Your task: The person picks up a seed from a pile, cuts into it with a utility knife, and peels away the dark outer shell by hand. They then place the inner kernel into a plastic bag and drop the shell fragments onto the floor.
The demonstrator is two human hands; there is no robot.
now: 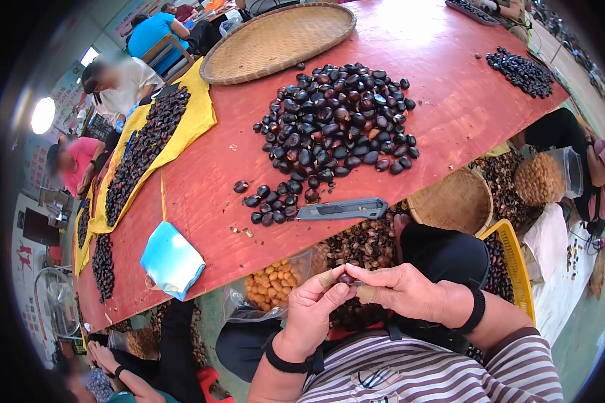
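Note:
A dark, glossy, chestnut-like nut (pixel 345 277) is pinched between the fingertips of both hands, above my lap. My left hand (pixel 314 303) grips it from the left, and my right hand (pixel 410 291) from the right; tan tape covers some fingers on each. Part of the nut is hidden by the fingers. Just below the table edge, a clear plastic bag of peeled yellow-orange kernels (pixel 273 285) sits beside my left hand. Brown shell pieces (pixel 363 245) lie beyond my hands. On the red table (pixel 208 181), a grey utility knife (pixel 341 209) rests near a big pile of dark nuts (pixel 339 121).
A wide woven tray (pixel 279 43) lies at the table's back. Nuts cover yellow cloth (pixel 205 101) at left, near a blue-and-white face mask (pixel 173 260). At right are a round basket (pixel 450 201), a yellow crate (pixel 514 265) and another kernel bag (pixel 541 178). Several people sit around.

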